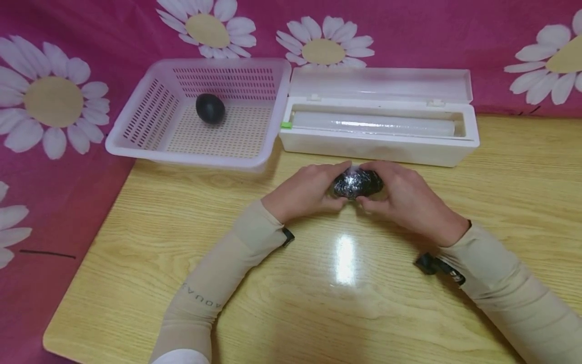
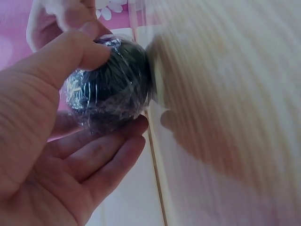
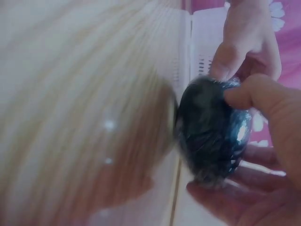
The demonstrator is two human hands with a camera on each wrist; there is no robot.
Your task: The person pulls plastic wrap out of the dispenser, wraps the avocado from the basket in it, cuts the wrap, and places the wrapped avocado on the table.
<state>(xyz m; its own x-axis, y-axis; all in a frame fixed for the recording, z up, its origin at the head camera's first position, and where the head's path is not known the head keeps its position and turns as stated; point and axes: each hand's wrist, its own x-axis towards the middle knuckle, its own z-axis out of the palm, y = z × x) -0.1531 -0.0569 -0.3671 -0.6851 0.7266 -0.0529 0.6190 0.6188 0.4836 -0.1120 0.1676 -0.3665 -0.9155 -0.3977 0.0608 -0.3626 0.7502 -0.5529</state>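
Note:
A dark egg-shaped thing [image 1: 357,183], wrapped in clear cling film, is held between both hands just above or on the table in front of the white box. My left hand [image 1: 305,191] grips its left end, with the thumb [image 2: 91,54] on the near side and the fingers around the other. From the right, my right hand [image 1: 404,197] grips the other end, its thumb [image 3: 249,92] pressed on the film. Shiny wrinkles cover the wrapped thing [image 3: 211,132] in the right wrist view.
Behind the hands stands a long white box [image 1: 377,149], lid up, with a cling film roll [image 1: 373,124] inside. A pale pink basket [image 1: 200,159] at the back left holds another dark egg-shaped thing [image 1: 210,108], unwrapped. Flowered magenta cloth [image 1: 414,35] hangs behind the wooden table [image 1: 291,303].

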